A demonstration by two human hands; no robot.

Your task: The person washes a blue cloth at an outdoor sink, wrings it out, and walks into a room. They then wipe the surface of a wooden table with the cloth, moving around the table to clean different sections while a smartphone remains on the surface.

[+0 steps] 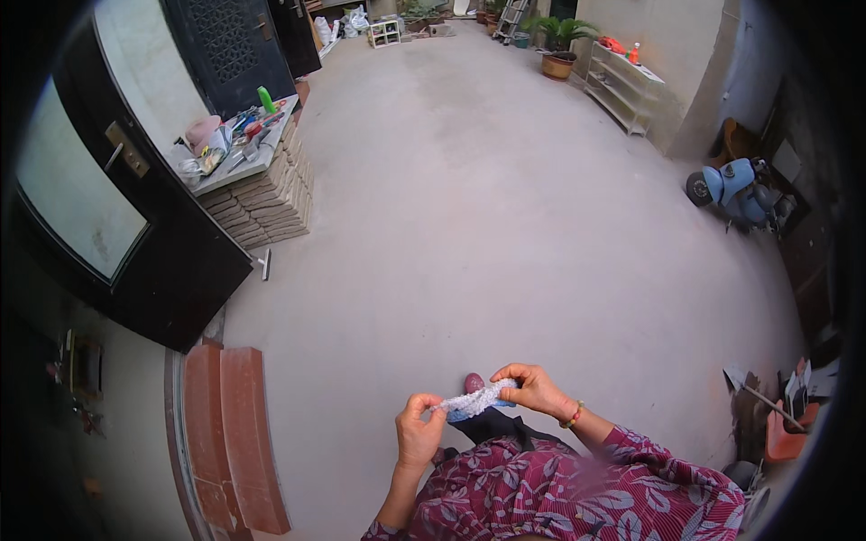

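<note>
A small white and blue piece of knitted or crocheted fabric is stretched between my hands, in front of my body. My left hand pinches its left end between thumb and fingers. At the right end, my right hand grips the fabric near its upper edge; a beaded bracelet is on that wrist. The fabric's white side faces up, with blue along its lower edge. Below it show my dark trousers and the toe of a reddish shoe.
Red steps and an open dark door are at left. Beyond them, a slab on stacked tiles holds bottles and odds and ends. A blue scooter, a white shelf and a shovel stand at right.
</note>
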